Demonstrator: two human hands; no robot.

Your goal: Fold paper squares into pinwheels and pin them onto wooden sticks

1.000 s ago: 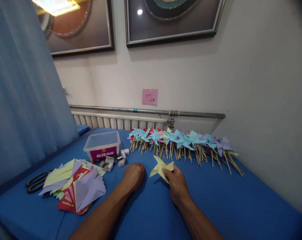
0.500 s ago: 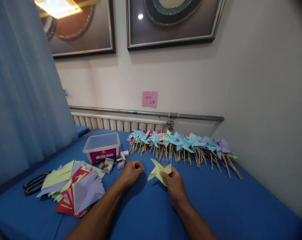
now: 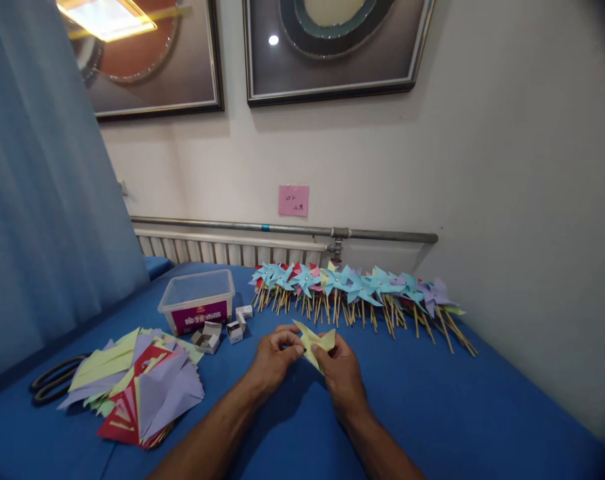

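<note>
Head view, read from left to right. At the far left hangs a blue curtain (image 3: 42, 200), and below it black scissors (image 3: 52, 388) lie at the edge of the blue table (image 3: 457, 407). Just right of the scissors sits a loose pile of cut paper sheets (image 3: 137, 390) in yellow, lilac and red. Behind the pile stands a clear plastic box (image 3: 197, 303) with a purple label, and a few small white cartons (image 3: 217, 333) lie open just beside it.

Near the middle of the table, the left hand (image 3: 272, 357) and the right hand (image 3: 339, 375) meet over the cloth. Between them is the yellow folded paper (image 3: 316, 341), star-shaped with pointed tips and raised slightly off the table. The left grip is closed, thumb and forefinger pinching the paper's left tip. The right grip is likewise closed, its fingertips clamped on the lower right part.

Behind the hands, a long row of finished pinwheels (image 3: 357, 290) on wooden sticks lies along the wall, mostly turquoise, with lilac ones at the right end. On the wall above run a metal pipe (image 3: 282, 229) and a radiator (image 3: 222, 250), and a pink note (image 3: 293, 200) is stuck over them. Two framed pictures (image 3: 332, 47) hang higher up.
</note>
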